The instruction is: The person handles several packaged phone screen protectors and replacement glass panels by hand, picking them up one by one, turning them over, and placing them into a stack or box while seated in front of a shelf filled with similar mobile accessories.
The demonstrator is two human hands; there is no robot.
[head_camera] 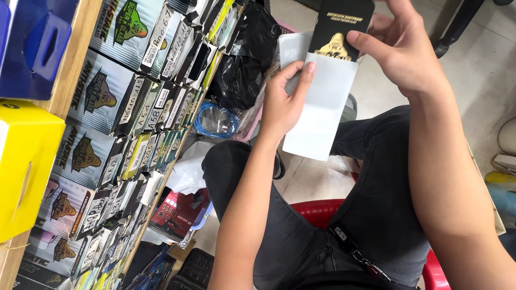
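My left hand [284, 102] grips a long white sleeve [321, 110] by its upper left part, thumb laid across its top edge. My right hand [404, 51] holds a black flat package [344, 24] with a yellow figure printed on it, thumb on its lower edge. The black package's lower end sits in the open top of the white sleeve. Both are held up above my lap; I sit on a red stool [322, 207] in dark trousers.
A wooden shelf [80, 48] on the left carries rows of flat packages [113, 96] standing on edge. A yellow box [24, 166] and a blue box [32, 45] sit at far left. A black plastic bag [247, 59], a blue cable coil [215, 119] and a red box [180, 212] lie below.
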